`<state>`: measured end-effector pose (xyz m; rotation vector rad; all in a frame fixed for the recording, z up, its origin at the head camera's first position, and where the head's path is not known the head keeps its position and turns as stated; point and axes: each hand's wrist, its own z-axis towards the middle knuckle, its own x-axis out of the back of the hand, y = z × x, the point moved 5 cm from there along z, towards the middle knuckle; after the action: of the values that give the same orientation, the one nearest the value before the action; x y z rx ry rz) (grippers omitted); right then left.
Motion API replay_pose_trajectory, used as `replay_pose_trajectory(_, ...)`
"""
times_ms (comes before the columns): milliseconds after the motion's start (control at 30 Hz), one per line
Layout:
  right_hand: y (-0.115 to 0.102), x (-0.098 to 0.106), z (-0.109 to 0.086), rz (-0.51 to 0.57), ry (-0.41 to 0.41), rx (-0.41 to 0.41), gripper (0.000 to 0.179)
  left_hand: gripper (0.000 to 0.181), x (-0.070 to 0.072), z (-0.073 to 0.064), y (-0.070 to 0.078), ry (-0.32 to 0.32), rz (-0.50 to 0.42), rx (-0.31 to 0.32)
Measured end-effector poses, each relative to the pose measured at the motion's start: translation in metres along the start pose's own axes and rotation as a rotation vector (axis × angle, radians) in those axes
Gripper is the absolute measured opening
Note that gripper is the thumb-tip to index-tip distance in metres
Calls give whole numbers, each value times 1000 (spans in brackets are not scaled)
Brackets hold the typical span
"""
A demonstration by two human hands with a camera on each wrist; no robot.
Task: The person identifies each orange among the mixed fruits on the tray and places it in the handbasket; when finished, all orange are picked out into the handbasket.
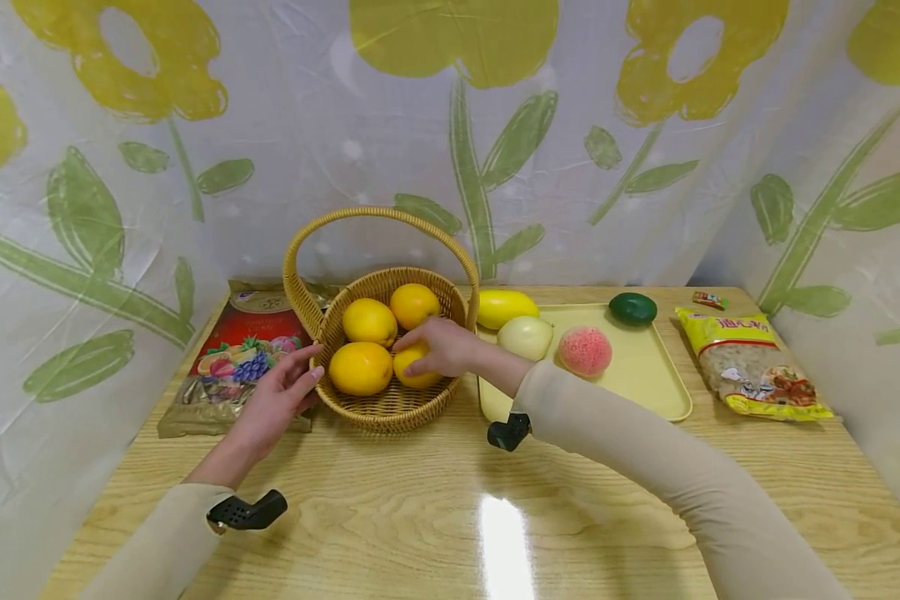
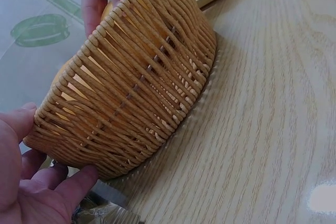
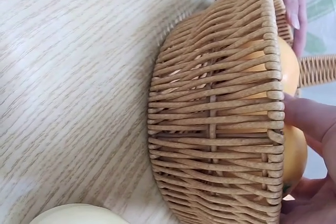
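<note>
A wicker basket point(image 1: 386, 421) with a tall hoop handle stands on the table, holding several oranges point(image 1: 361, 368). My right hand point(image 1: 450, 346) reaches over the basket's right rim and grips the front right orange point(image 1: 418, 381), thumb on the near side. In the right wrist view that orange point(image 3: 296, 156) bulges just above the rim, partly behind the fingers. At the basket's left side my left hand point(image 1: 273, 404) holds the rim. The left wrist view has its thumb point(image 2: 23, 119) on the rim and the other fingers point(image 2: 79, 182) under the woven wall.
Right of the basket lies a pale yellow tray point(image 1: 645, 392) with a yellow fruit point(image 1: 506, 308), a pale round one point(image 1: 525, 337), a peach point(image 1: 585, 351) and a dark green one point(image 1: 633, 309). Bags flank them: red-gold point(image 1: 225, 358) left, yellow point(image 1: 750, 362) right. A small wrapped packet point(image 1: 710, 300) sits behind.
</note>
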<state>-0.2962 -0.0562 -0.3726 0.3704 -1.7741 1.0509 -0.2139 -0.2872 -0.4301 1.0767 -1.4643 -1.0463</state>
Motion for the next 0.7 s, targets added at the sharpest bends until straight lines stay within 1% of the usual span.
replay_pose_trajectory(167, -1, -1, -1, 4, -29, -22, 45, 60, 0, 0, 0, -3, -2, -3)
replay_pose_trajectory(333, -2, -3, -3, -18, -74, -47, 50, 60, -1, 0, 0, -3, -1, -2)
replay_pose_trajectory(433, -3, -3, -4, -31, -87, -46, 51, 60, 0, 0, 0, -2, 1, 2)
replay_pose_trajectory(600, -6, 1, -9, -52, -68, -15, 49, 60, 0, 0, 1, 2, 6, -1)
replay_pose_trajectory(700, -8, 4, -16, -57, -32, 10, 48, 60, -1, 0, 1, 3, 8, -3)
